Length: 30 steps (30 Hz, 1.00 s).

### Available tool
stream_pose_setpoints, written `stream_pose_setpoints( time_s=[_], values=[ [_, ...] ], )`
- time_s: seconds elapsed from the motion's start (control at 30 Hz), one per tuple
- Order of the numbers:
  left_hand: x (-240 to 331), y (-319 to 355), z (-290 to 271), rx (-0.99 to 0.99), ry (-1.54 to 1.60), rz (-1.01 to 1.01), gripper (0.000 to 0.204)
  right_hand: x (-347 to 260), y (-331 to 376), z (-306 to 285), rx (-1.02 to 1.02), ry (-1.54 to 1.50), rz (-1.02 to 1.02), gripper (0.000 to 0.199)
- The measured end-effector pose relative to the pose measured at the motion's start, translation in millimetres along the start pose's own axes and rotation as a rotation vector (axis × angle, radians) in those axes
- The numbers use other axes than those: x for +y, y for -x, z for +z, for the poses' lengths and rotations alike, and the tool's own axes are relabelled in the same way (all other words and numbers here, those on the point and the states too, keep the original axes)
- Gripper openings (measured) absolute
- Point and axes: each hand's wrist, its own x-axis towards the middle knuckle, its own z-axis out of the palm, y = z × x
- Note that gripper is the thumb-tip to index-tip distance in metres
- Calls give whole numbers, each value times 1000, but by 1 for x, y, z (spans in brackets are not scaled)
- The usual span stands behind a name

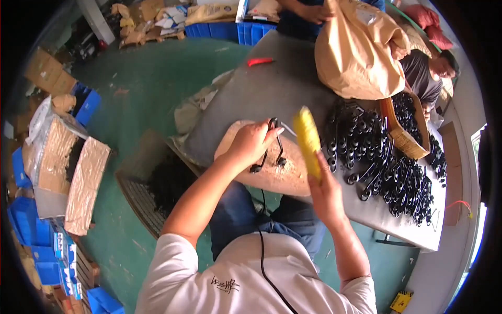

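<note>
My left hand is closed on a black bent-rod part with rounded black ends. It holds the part over a round-edged wooden board that has pale shavings or worn marks on it. My right hand grips a long yellow object, held upright; motion blurs it and I cannot make out its kind. A thin pale strip shows between the yellow object and the black part. Beside my right hand, a large heap of similar black parts covers the grey table.
Across the table a person sits near a cardboard box of black parts. Another person's hand is at a big brown paper sack. A red-handled tool lies at the far edge. Blue bins and cartons stand left.
</note>
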Motion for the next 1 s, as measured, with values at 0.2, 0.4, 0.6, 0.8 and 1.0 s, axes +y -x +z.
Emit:
stream_pose_setpoints(
  time_s=[0.2, 0.4, 0.6, 0.8, 1.0],
  values=[
    [-3, -3, -2, 14, -49, 45, 30, -56, -21, -13, 259, 33, -114, 61],
    [0, -4, 5, 37, -82, 78, 30, 23, 19, 60, -256, 207, 13, 73],
    [-8, 3, 5, 113, -144, 134, 31, 12, -3, 28, -266, -13, 171, 62],
    [5, 1, -2, 47, -99, 56, 35, -49, -23, -10, 242, 15, 18, 62],
    [3, -7, 2, 59, -90, 99, 37, 29, 16, 53, -385, 350, 47, 76]
  ],
)
